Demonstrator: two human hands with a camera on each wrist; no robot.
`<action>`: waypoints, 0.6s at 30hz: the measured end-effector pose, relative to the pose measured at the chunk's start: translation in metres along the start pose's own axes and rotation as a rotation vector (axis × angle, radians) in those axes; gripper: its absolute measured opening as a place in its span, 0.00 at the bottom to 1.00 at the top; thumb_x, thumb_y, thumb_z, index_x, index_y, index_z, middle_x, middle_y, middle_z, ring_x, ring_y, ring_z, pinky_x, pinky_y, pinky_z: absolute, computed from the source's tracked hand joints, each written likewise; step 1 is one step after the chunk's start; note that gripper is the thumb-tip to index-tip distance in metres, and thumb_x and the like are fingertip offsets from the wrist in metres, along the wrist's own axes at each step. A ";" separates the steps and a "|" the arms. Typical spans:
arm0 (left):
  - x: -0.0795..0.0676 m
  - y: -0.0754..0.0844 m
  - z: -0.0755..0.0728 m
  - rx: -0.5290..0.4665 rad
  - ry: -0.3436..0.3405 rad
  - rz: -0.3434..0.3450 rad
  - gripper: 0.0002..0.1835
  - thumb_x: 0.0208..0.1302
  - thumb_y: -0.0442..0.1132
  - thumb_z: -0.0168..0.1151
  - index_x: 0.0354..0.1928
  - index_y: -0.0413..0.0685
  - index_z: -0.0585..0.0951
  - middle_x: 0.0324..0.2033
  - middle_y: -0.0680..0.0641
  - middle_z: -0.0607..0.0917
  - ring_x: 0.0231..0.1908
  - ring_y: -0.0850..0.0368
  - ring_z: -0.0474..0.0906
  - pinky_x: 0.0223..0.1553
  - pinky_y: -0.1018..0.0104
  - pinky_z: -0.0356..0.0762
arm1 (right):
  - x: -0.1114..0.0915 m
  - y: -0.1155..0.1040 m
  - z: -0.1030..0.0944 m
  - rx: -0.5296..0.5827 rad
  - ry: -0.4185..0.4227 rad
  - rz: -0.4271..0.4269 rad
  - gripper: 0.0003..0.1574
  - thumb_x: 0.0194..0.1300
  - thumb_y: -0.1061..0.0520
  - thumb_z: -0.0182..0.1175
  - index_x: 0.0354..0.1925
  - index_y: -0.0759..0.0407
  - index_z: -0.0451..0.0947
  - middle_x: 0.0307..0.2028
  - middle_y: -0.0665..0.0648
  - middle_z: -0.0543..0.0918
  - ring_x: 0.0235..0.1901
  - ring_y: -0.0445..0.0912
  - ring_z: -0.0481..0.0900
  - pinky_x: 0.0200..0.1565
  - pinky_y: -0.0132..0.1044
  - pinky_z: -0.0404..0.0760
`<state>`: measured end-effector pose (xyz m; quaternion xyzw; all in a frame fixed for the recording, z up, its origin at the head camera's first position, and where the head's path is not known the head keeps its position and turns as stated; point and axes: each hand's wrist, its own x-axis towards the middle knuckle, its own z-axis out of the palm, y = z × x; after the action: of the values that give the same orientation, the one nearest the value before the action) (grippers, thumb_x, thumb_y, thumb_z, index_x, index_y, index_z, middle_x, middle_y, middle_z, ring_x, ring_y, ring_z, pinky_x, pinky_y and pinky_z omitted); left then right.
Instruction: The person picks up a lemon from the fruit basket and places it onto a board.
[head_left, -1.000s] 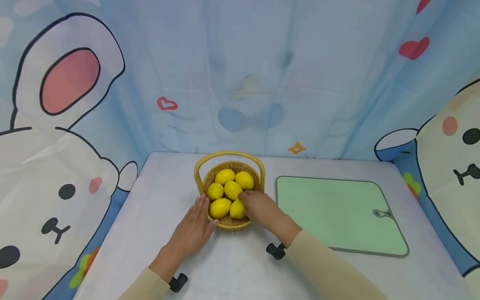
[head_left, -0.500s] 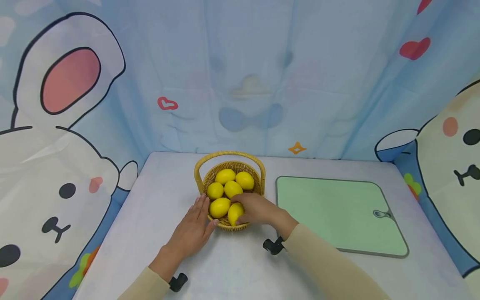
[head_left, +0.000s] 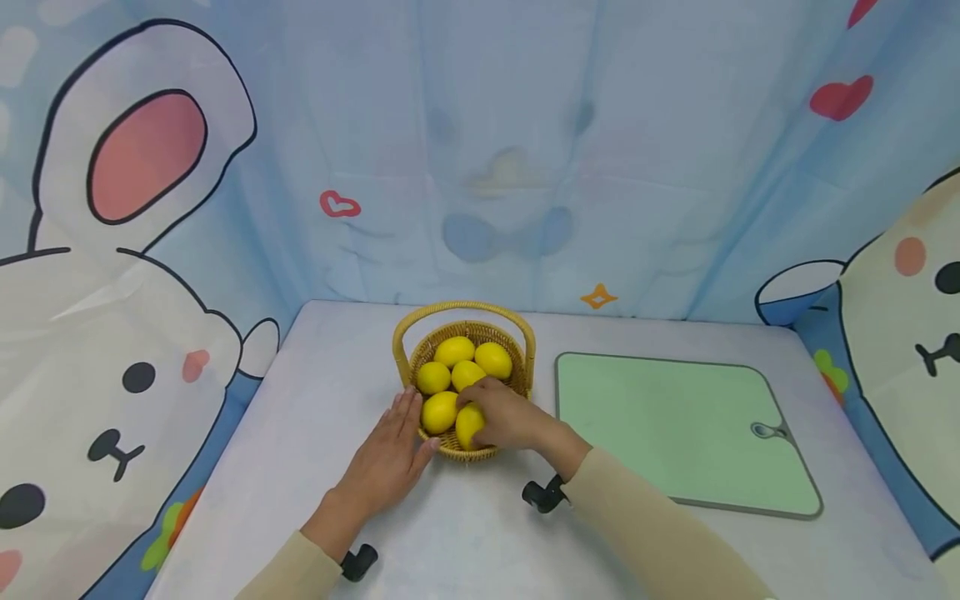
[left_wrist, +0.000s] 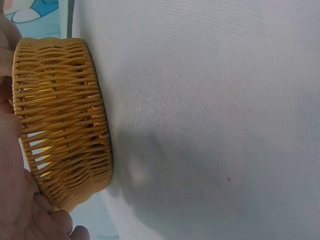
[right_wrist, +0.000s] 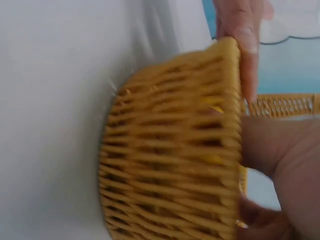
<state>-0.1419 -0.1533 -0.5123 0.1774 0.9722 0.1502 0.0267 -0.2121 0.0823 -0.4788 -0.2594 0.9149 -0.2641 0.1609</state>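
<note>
A woven wicker basket (head_left: pixel 463 455) with an arched handle (head_left: pixel 465 306) stands on the table, holding several yellow lemons (head_left: pixel 454 351). My right hand (head_left: pixel 506 414) reaches over the basket's near right rim and grips the front lemon (head_left: pixel 468 427) between thumb and fingers. The left hand (head_left: pixel 386 458) lies along the basket's near left side, fingers straight against the rim. In the left wrist view the basket's wall (left_wrist: pixel 62 120) shows beside the left palm. From the right wrist, the weave (right_wrist: pixel 170 150) hides most of the lemon and the fingertips.
A pale green cutting board (head_left: pixel 675 425) with a grey edge lies to the right of the basket. The table (head_left: pixel 330 358) has a white cover. A blue cartoon curtain (head_left: pixel 510 167) hangs behind and at both sides.
My right hand has shifted slightly left and closed its thumb and fingers round the front lemon, which now stands more upright. The left hand keeps its place at the basket.
</note>
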 end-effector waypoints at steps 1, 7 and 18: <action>0.000 0.000 0.000 0.000 -0.003 -0.004 0.44 0.84 0.62 0.41 0.84 0.39 0.46 0.85 0.41 0.44 0.84 0.46 0.44 0.83 0.50 0.50 | 0.000 0.000 0.001 -0.003 0.024 0.019 0.33 0.61 0.58 0.78 0.63 0.54 0.79 0.65 0.64 0.76 0.53 0.51 0.80 0.60 0.52 0.83; 0.002 0.000 0.000 0.007 -0.003 -0.004 0.44 0.84 0.63 0.40 0.85 0.39 0.46 0.85 0.41 0.43 0.84 0.45 0.44 0.83 0.50 0.50 | -0.003 -0.002 0.014 -0.133 0.196 0.101 0.41 0.60 0.51 0.81 0.64 0.64 0.74 0.61 0.71 0.77 0.33 0.50 0.82 0.41 0.45 0.89; 0.001 -0.001 0.000 0.003 0.007 0.000 0.44 0.84 0.62 0.40 0.84 0.39 0.46 0.85 0.41 0.44 0.84 0.45 0.45 0.83 0.49 0.51 | -0.005 0.000 0.005 -0.063 0.070 -0.073 0.32 0.64 0.68 0.71 0.65 0.57 0.79 0.65 0.61 0.78 0.63 0.56 0.80 0.67 0.54 0.81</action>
<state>-0.1429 -0.1540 -0.5130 0.1772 0.9725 0.1494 0.0232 -0.2063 0.0829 -0.4816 -0.2884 0.9177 -0.2499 0.1108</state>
